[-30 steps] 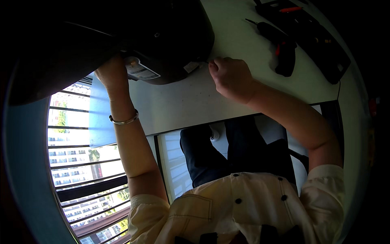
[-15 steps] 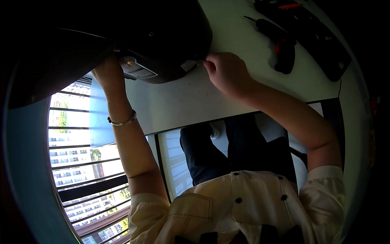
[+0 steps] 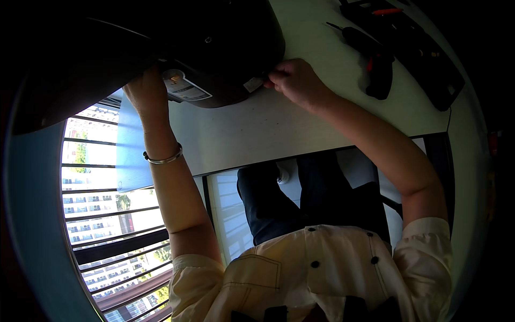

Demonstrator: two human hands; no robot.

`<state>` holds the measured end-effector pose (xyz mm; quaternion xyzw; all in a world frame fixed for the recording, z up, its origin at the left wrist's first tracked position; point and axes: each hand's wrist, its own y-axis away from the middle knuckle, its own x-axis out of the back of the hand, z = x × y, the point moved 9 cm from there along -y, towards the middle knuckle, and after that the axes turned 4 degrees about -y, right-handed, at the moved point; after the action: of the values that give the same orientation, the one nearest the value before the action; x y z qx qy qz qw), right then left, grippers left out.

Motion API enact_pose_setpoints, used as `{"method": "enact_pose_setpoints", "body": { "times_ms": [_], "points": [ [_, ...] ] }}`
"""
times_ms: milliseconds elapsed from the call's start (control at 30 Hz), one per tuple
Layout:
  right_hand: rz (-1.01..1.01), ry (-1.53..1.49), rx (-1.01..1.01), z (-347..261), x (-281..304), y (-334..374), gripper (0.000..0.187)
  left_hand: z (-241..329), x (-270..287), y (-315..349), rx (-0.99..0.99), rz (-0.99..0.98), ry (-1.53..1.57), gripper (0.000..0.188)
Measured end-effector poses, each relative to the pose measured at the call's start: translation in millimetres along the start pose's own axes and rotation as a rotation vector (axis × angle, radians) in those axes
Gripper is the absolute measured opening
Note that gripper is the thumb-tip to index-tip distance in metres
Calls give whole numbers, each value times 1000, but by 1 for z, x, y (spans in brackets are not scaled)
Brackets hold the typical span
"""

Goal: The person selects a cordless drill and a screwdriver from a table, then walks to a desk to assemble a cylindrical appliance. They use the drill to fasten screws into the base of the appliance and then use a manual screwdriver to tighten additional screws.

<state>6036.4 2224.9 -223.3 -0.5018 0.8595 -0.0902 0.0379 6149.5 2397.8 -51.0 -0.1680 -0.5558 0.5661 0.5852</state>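
Observation:
A large black rounded casing [image 3: 236,59] fills the upper left, its kind lost in shadow. On its near side are a pale label [image 3: 185,88] with a picture and a smaller whitish sticker [image 3: 253,84]. My left hand [image 3: 147,88] reaches up against the casing beside the label, and its fingers disappear in the dark. At the casing's right edge, just past the sticker, my right hand [image 3: 295,80] is closed in a pinch. Whatever lies between those fingertips is too small and dark to make out.
The casing stands on a white table [image 3: 236,134]. A black power screwdriver [image 3: 370,59] with red parts lies to the right, beside a long black tool case [image 3: 424,53] holding an orange-red tool [image 3: 387,11]. Window blinds [image 3: 107,214] are at left; my legs [image 3: 273,198] are below the table edge.
My right hand has turned slightly, its fingers still at the casing's edge beside the sticker. The left hand stays against the casing. The whole view has shifted a little.

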Motion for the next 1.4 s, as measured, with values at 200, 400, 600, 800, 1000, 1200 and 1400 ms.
{"method": "enact_pose_setpoints", "body": {
  "times_ms": [200,400,600,800,1000,1200,1400],
  "points": [
    [111,1087,919,-54,-27,42,4,-3,1,0,-3,0,53,18],
    [179,1327,1188,-54,-39,54,13,-7,2,0,24,7,91,17],
    [173,1296,1074,-54,-37,50,12,-1,5,7,126,-38,154,21],
    [97,1183,682,-49,-15,40,6,49,49,73,-276,380,155,13],
    [178,1014,662,-77,-19,73,10,49,-71,157,709,-552,726,19],
    [122,963,544,-63,-18,88,13,48,-101,192,1189,-453,1172,19],
    [131,860,385,-47,-4,93,11,47,-103,175,1063,-488,1041,19]
  ]
}}
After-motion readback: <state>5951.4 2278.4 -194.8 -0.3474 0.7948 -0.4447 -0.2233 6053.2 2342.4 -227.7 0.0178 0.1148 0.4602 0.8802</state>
